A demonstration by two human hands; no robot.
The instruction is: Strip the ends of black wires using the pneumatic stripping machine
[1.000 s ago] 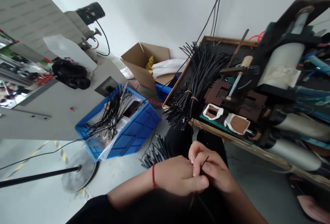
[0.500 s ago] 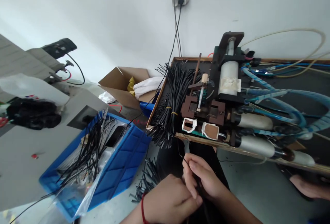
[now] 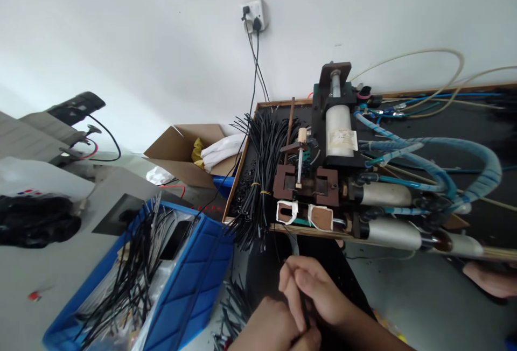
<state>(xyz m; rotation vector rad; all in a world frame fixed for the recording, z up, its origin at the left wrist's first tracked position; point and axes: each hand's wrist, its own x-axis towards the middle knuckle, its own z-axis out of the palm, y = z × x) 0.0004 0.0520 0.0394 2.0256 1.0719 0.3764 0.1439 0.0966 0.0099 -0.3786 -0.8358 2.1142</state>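
Observation:
Over my lap, my right hand [image 3: 311,289] is closed around a thin black cable [image 3: 304,303], which crosses the palm under the curled fingers. My left hand [image 3: 274,323] is closed just below and to the left, pressed against the right one where the cable runs down. Its fingertips are mostly hidden, and the lower part of the cable cannot be seen well. Ahead of both hands is the bench edge with a bundle of black cables [image 3: 260,165] tied by a yellow band. A clamping machine [image 3: 305,184] with brown jaws stands beside that bundle.
On the left stands a blue crate [image 3: 188,281] full of black and grey cables. More dark cables [image 3: 234,308] lie low beside my leg. Behind are an open cardboard box [image 3: 181,152] and a wall socket [image 3: 253,15]. Blue hoses [image 3: 464,149] loop across the bench; another person's foot [image 3: 488,281] shows at right.
The view has shifted, so the bench and crate appear lower and further left. Both hands sit slightly lower in view, still together on the cable.

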